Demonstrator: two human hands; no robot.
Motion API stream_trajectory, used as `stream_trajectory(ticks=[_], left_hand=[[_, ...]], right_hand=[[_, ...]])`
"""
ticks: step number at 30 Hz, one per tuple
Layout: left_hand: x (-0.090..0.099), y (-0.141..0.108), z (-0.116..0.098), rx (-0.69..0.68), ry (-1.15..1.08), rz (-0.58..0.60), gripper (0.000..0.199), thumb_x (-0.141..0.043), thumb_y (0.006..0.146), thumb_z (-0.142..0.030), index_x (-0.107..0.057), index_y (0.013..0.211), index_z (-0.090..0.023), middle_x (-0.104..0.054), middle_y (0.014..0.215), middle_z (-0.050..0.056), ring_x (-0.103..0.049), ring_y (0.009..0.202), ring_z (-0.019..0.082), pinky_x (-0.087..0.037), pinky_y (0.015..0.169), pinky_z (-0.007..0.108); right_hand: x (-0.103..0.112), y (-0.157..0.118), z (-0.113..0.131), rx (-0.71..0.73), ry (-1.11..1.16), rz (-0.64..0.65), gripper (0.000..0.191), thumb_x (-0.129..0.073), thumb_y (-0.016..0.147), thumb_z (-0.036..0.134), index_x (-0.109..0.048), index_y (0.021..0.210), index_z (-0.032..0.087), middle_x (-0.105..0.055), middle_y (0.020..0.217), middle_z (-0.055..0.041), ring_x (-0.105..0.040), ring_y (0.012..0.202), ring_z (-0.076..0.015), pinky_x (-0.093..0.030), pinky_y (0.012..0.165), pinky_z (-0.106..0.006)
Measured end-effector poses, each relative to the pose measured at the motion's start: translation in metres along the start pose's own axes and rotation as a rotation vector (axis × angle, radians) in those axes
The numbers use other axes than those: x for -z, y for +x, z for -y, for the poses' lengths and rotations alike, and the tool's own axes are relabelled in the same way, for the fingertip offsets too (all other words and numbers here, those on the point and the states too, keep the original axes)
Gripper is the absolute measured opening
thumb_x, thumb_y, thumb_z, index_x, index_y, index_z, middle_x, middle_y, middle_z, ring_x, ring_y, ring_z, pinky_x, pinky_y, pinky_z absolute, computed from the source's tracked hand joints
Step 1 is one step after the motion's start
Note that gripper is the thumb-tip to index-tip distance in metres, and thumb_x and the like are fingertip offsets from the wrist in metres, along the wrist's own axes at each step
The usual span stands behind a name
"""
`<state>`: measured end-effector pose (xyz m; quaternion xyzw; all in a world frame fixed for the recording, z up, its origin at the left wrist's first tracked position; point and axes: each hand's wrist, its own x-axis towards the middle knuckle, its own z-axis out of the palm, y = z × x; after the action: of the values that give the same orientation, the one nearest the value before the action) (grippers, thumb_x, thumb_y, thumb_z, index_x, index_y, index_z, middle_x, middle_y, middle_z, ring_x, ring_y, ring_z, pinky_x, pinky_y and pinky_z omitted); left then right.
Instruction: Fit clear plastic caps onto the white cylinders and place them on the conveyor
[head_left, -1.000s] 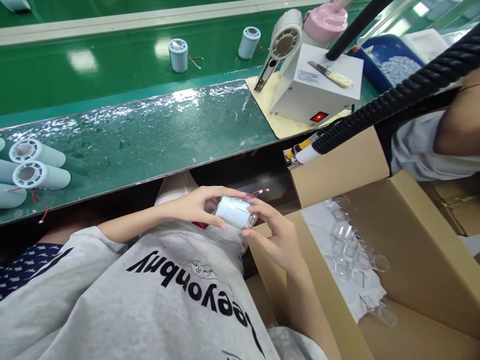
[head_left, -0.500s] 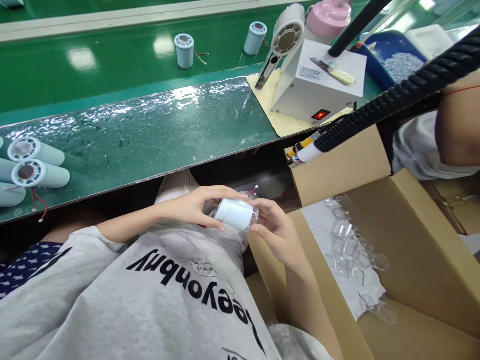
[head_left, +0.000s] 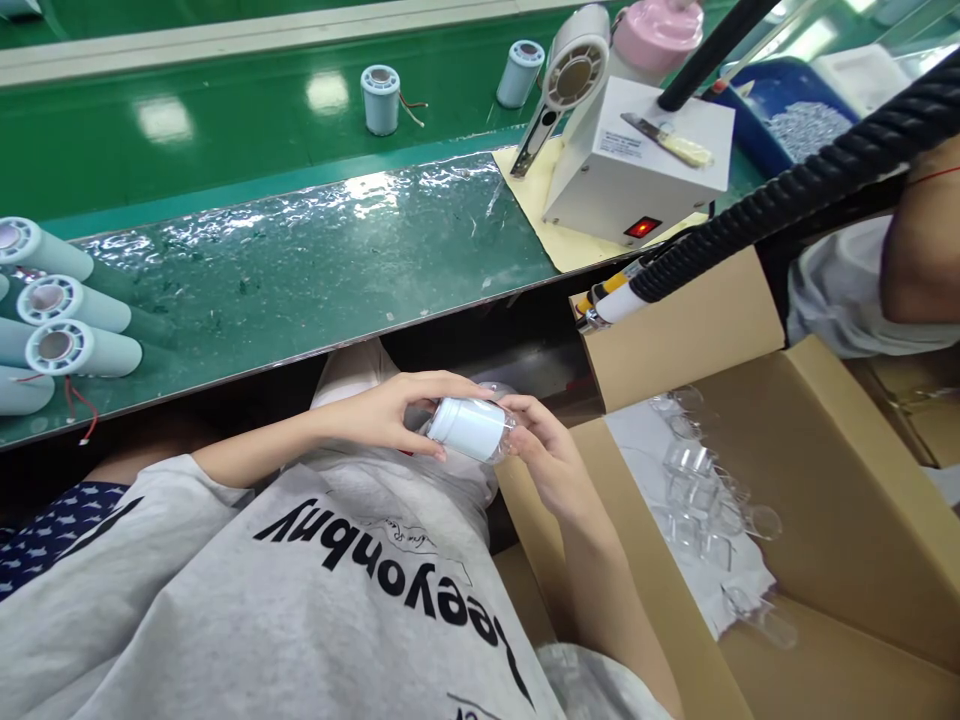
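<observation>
A light blue cylinder point(head_left: 469, 428) lies sideways above my lap, inside or partly inside a clear plastic cup point(head_left: 507, 440). My left hand point(head_left: 397, 412) grips its left end, thumb below and fingers over the top. At the other end my right hand point(head_left: 546, 440) pinches the clear cup between thumb and fingers. Part of the cup's rim shows above the cylinder. The cylinder's wire cannot be seen now.
Similar blue cylinders point(head_left: 84, 348) with red wires lie at the bench's left. Two more point(head_left: 381, 105) stand on the green belt. A white box device point(head_left: 637, 165), a handheld fan point(head_left: 576, 75) and a black hose point(head_left: 787, 180) are right. An open carton point(head_left: 840, 480) holds clear plastic parts point(head_left: 694, 490).
The red wire and white connector above the cylinder have dropped from sight. My right thumb has shifted up on the cup. The belt's cylinders moved right; another cylinder has appeared at the bench's left.
</observation>
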<state>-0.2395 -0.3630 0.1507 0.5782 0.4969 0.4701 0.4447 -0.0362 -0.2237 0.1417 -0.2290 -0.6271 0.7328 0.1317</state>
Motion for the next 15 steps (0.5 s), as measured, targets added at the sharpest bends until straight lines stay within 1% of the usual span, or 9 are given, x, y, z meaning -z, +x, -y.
stream_trajectory(ticks=[2, 5, 8, 11, 15], left_hand=[[-0.001, 0.0, 0.0, -0.011, 0.003, -0.005, 0.068, -0.085, 0.08, -0.035, -0.061, 0.144, -0.027, -0.06, 0.148, 0.014, -0.058, 0.137, 0.031, -0.052, 0.109, 0.041], [-0.001, -0.003, -0.001, -0.013, -0.001, -0.02, 0.071, -0.085, 0.079, -0.032, -0.06, 0.145, -0.028, -0.058, 0.151, 0.014, -0.056, 0.139, 0.031, -0.051, 0.11, 0.042], [-0.002, -0.005, -0.005, -0.006, -0.017, -0.018, 0.074, -0.084, 0.081, -0.03, -0.056, 0.149, -0.029, -0.056, 0.153, 0.014, -0.056, 0.14, 0.031, -0.053, 0.106, 0.04], [-0.002, -0.007, -0.009, -0.029, -0.023, 0.0, 0.075, -0.083, 0.082, -0.029, -0.053, 0.151, -0.031, -0.056, 0.154, 0.013, -0.057, 0.139, 0.03, -0.055, 0.103, 0.037], [-0.002, -0.007, -0.015, -0.006, -0.003, 0.006, 0.077, -0.085, 0.08, -0.032, -0.053, 0.151, -0.031, -0.057, 0.153, 0.014, -0.058, 0.137, 0.03, -0.057, 0.098, 0.034]], right_hand=[[0.0, -0.001, -0.001, 0.022, -0.013, -0.007, 0.041, -0.076, 0.085, 0.061, -0.067, 0.102, 0.025, -0.072, 0.09, -0.0024, -0.066, 0.075, -0.0176, -0.057, 0.061, -0.027], [0.0, -0.004, -0.001, 0.088, -0.029, -0.009, 0.035, -0.079, 0.086, 0.054, -0.069, 0.106, 0.027, -0.073, 0.098, -0.0025, -0.067, 0.08, -0.0165, -0.057, 0.065, -0.026], [0.0, -0.011, 0.002, 0.136, -0.058, 0.011, 0.032, -0.081, 0.086, 0.047, -0.07, 0.111, 0.03, -0.074, 0.103, -0.0019, -0.069, 0.085, -0.0165, -0.058, 0.069, -0.025], [0.0, -0.017, 0.006, 0.173, -0.095, 0.024, 0.032, -0.082, 0.086, 0.043, -0.07, 0.115, 0.033, -0.074, 0.106, -0.0002, -0.07, 0.091, -0.0162, -0.06, 0.074, -0.025], [-0.002, -0.021, 0.009, 0.209, -0.129, 0.022, 0.032, -0.081, 0.088, 0.04, -0.069, 0.118, 0.035, -0.074, 0.11, 0.0012, -0.071, 0.097, -0.0152, -0.06, 0.078, -0.023]])
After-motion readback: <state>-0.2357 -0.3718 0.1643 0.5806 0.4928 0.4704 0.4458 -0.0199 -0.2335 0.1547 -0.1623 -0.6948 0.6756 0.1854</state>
